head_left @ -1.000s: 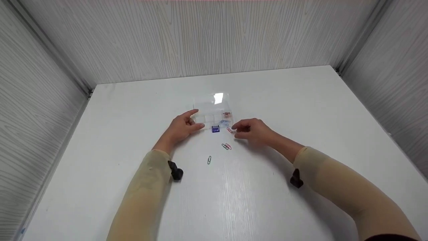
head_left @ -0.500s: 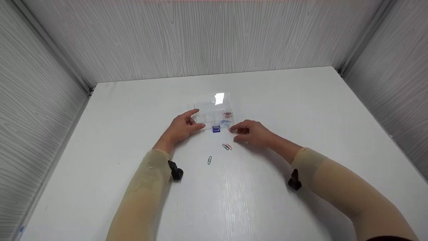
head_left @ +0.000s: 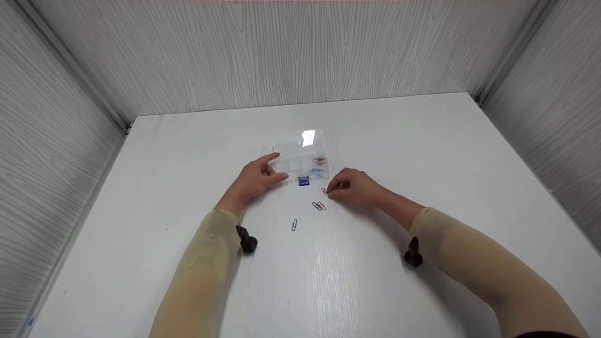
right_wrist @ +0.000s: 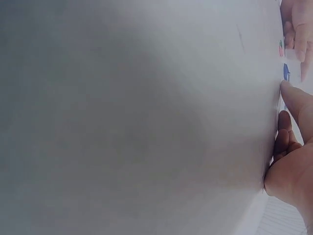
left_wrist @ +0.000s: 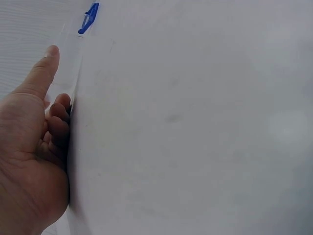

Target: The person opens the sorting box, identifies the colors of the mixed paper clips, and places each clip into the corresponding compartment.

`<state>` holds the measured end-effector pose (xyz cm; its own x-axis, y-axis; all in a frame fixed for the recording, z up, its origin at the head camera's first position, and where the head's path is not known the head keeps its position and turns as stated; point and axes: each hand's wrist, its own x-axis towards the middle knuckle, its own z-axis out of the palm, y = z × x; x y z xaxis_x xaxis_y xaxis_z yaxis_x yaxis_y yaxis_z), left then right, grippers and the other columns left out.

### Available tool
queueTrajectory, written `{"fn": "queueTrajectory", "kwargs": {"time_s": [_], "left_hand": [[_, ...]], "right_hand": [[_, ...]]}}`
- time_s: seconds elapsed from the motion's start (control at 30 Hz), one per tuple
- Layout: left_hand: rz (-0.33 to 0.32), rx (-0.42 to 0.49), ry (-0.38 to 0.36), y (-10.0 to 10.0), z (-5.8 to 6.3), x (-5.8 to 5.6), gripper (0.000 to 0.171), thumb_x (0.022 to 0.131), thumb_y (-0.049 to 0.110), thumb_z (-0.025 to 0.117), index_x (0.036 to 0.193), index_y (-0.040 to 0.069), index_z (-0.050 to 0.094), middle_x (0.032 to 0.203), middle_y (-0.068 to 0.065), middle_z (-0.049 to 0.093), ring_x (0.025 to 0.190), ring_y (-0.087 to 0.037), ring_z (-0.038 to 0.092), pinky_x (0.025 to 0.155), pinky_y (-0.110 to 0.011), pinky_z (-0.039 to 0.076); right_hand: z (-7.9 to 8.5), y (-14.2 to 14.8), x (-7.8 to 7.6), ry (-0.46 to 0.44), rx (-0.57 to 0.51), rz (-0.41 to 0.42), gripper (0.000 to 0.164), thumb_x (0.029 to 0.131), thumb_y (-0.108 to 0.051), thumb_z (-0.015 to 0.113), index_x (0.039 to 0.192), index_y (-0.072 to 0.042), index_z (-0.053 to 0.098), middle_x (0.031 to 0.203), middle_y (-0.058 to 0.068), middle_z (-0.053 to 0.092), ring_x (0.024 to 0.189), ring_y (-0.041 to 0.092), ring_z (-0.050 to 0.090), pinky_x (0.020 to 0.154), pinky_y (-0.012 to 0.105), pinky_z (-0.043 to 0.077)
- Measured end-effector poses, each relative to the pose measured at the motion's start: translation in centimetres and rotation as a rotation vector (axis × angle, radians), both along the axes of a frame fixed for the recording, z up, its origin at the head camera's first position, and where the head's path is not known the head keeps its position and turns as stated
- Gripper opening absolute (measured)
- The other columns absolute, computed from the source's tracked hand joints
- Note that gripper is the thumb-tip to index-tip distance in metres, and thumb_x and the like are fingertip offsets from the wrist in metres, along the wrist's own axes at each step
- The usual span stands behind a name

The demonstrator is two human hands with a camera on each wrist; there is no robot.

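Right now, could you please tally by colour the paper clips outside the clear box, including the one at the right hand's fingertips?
Green clips: 2
Red clips: 2
Total: 4

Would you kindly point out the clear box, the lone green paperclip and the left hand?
Clear box (head_left: 293, 148): head view, its open lid.
Lone green paperclip (head_left: 294, 225): head view, its middle.
Left hand (head_left: 254, 180): head view, its middle.

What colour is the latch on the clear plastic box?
Blue; the latch shows best in the left wrist view.
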<state>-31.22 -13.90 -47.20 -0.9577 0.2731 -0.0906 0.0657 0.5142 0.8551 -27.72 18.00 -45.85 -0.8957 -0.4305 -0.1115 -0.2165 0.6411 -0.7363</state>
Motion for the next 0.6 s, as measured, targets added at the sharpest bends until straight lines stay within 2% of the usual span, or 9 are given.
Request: {"fn": "queueTrajectory", "kwargs": {"time_s": [0.07,0.3,0.4,0.6], "left_hand": [[-0.001,-0.002,-0.001,0.01,-0.04,-0.03,0.08,0.094,0.042,0.083,0.163,0.022,0.045,0.097,-0.004,0.059,0.087,-0.02,0.053,0.09,-0.035,0.043],[-0.011,-0.022,0.02,0.0,-0.06,-0.21,0.079,0.096,0.039,0.081,0.163,0.019,0.045,0.096,-0.004,0.058,0.088,-0.02,0.052,0.092,-0.035,0.041],[-0.003,-0.021,0.009,0.05,0.09,-0.12,0.079,0.096,0.04,0.081,0.163,0.02,0.045,0.096,-0.004,0.058,0.088,-0.02,0.052,0.092,-0.035,0.042],[0.003,-0.02,-0.001,0.15,0.29,0.09,0.079,0.095,0.04,0.082,0.163,0.021,0.045,0.096,-0.004,0.058,0.088,-0.021,0.052,0.093,-0.036,0.042]], "right_hand": [[-0.1,0.01,0.0,-0.005,-0.002,-0.001,0.014,0.096,-0.018,0.08,0.11,-0.018,0.081,0.112,0.003,0.066,0.104,0.024,0.055,0.093,0.038,0.044],[-0.18,-0.04,-0.05,-0.011,0.045,0.03,0.041,0.099,-0.02,0.076,0.14,-0.025,0.072,0.118,0.004,0.062,0.11,0.025,0.052,0.097,0.039,0.043],[-0.15,-0.07,-0.1,0.016,0.076,0.056,0.041,0.1,-0.022,0.075,0.14,-0.029,0.072,0.114,0.004,0.062,0.107,0.025,0.053,0.093,0.039,0.043],[-0.01,-0.06,0.02,0.029,0.087,0.069,0.03,0.101,-0.023,0.074,0.13,-0.03,0.079,0.112,0.002,0.063,0.103,0.024,0.051,0.089,0.037,0.041]]}}
